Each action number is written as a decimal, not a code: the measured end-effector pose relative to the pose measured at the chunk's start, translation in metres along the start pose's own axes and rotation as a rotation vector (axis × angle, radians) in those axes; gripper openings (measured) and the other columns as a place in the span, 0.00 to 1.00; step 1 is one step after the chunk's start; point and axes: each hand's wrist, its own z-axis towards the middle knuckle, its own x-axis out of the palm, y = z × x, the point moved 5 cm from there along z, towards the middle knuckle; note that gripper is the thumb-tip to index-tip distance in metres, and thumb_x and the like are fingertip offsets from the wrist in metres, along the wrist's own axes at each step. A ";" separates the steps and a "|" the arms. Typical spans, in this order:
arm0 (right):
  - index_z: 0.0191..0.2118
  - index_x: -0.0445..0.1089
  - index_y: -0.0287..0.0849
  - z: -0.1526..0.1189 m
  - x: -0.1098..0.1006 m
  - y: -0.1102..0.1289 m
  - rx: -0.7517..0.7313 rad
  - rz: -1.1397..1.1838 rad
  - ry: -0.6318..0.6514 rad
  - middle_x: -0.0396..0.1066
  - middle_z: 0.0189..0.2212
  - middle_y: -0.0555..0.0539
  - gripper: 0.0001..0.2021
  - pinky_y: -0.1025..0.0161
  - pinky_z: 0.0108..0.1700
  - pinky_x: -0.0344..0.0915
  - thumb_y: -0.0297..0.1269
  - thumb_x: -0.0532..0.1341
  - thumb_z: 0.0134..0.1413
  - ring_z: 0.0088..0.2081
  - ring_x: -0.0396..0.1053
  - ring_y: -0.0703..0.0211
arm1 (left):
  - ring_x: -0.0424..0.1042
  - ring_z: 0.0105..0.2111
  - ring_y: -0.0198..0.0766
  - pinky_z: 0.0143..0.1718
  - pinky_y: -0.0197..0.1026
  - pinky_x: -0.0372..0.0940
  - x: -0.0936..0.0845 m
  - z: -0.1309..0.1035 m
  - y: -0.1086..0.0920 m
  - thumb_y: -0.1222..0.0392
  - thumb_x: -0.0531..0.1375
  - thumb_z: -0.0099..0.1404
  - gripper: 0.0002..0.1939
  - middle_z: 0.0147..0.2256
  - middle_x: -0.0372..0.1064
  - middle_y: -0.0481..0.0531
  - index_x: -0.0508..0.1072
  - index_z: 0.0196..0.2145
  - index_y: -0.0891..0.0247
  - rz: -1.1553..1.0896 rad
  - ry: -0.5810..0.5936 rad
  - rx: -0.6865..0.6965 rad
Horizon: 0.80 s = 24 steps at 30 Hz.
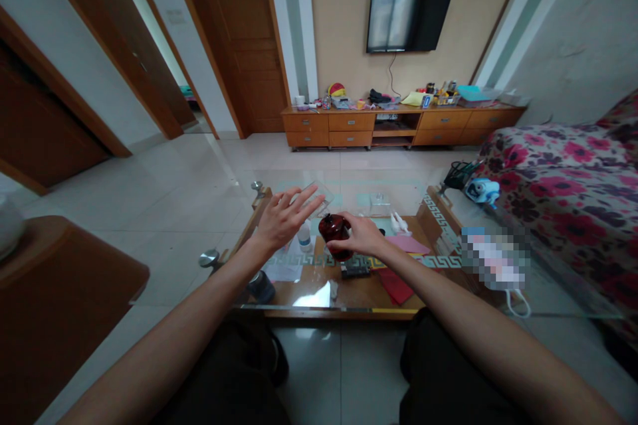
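My right hand (361, 234) is wrapped round a dark reddish-brown bottle (333, 231) with a short narrow black top, held above the glass table. Close to the bottle's top, my left hand (289, 214) has its fingers stretched over a clear, square-edged container (323, 194) and seems to grip it; its thumb is hidden. Whether the container touches the bottle, I cannot tell. Below my left hand stands a small white bottle (304, 239). A dark jar (262, 287) is nearer to me on the left.
The glass table (563, 302) has a wooden lower shelf with red paper (396, 285) and a black object (355, 270). At right lies a blurred item with a white loop (518, 303). A flowered sofa (563, 172) is beyond it; a low cabinet (351, 123) stands ahead.
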 end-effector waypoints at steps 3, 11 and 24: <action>0.63 0.69 0.50 0.000 0.001 0.001 0.005 0.011 0.014 0.81 0.46 0.43 0.42 0.51 0.48 0.71 0.67 0.71 0.48 0.47 0.79 0.40 | 0.65 0.62 0.54 0.58 0.58 0.61 0.000 0.000 0.000 0.64 0.57 0.75 0.36 0.74 0.54 0.47 0.52 0.76 0.45 -0.017 0.019 0.002; 0.63 0.70 0.49 0.000 0.002 0.005 0.017 0.030 0.029 0.81 0.47 0.42 0.40 0.50 0.49 0.71 0.63 0.73 0.48 0.47 0.78 0.40 | 0.64 0.63 0.54 0.60 0.59 0.60 -0.001 -0.001 0.000 0.64 0.57 0.75 0.39 0.74 0.52 0.48 0.48 0.77 0.44 -0.049 0.027 0.007; 0.62 0.71 0.49 -0.001 -0.001 0.005 0.004 0.025 0.016 0.81 0.45 0.42 0.41 0.50 0.48 0.71 0.67 0.71 0.47 0.47 0.79 0.38 | 0.65 0.62 0.53 0.58 0.56 0.61 -0.012 0.006 -0.002 0.64 0.57 0.75 0.37 0.74 0.54 0.48 0.51 0.76 0.46 0.033 0.030 0.063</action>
